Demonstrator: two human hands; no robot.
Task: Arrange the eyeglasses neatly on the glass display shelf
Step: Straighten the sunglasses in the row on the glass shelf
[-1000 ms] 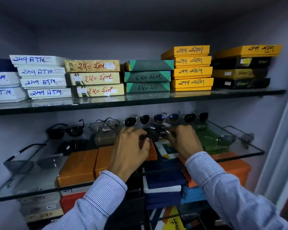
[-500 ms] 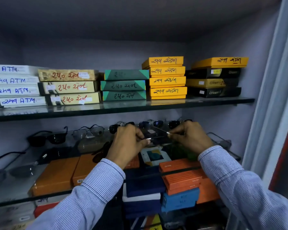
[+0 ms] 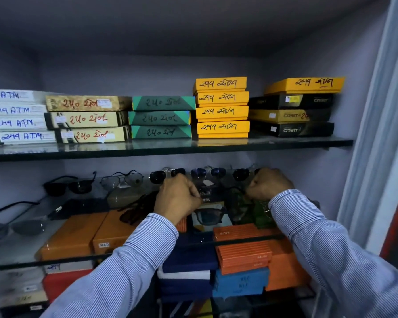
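Observation:
My left hand (image 3: 178, 197) and my right hand (image 3: 268, 184) are fists held over the middle of the glass display shelf (image 3: 62, 262). Between them they pinch a thin dark pair of eyeglasses (image 3: 233, 189), which is mostly hidden and blurred. A small white tag (image 3: 207, 183) hangs between the hands. Along the back of the shelf stands a row of glasses: black sunglasses (image 3: 67, 187), clear aviators (image 3: 122, 180), dark sunglasses (image 3: 167, 175), blue-lensed sunglasses (image 3: 208, 173) and another dark pair (image 3: 241, 174). Grey sunglasses (image 3: 21, 226) lie at the left.
The upper glass shelf (image 3: 170, 149) carries stacks of labelled boxes: white, beige, green, yellow and black. Orange boxes (image 3: 78, 235), blue boxes (image 3: 189, 267) and other boxes show through the display shelf from below. A cabinet frame (image 3: 375, 134) rises at the right.
The view has swung to the right. My hands have lifted a little off the shelf and drawn slightly apart, still pinching the glasses, and now sit close to the back row.

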